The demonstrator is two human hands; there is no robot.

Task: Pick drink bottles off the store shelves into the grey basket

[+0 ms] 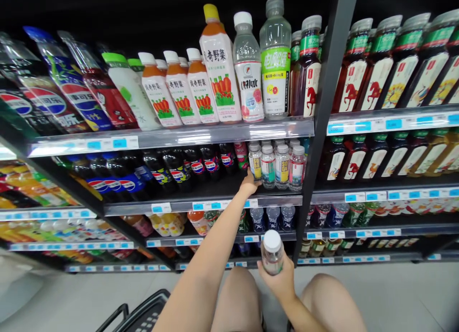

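My left hand (248, 183) reaches into the second shelf. Its fingers are closed around the lower part of a soda bottle (255, 160) with a yellow label, which stands at the left end of the front row. Beside that bottle are a teal-labelled bottle (268, 167), another yellow soda bottle (282, 167) and a pink-labelled bottle (297, 168). Lower down and nearer to me, my right hand (281, 279) is wrapped around a clear bottle (272, 255) with a white cap, held upright over my knees. Its label is mostly hidden.
Dark cola bottles (197, 164) stand left of my left hand. The top shelf edge (215, 133) runs above it, and a black upright post (311, 169) stands to the right. A black basket (143, 315) is on the floor (89, 293) at lower left.
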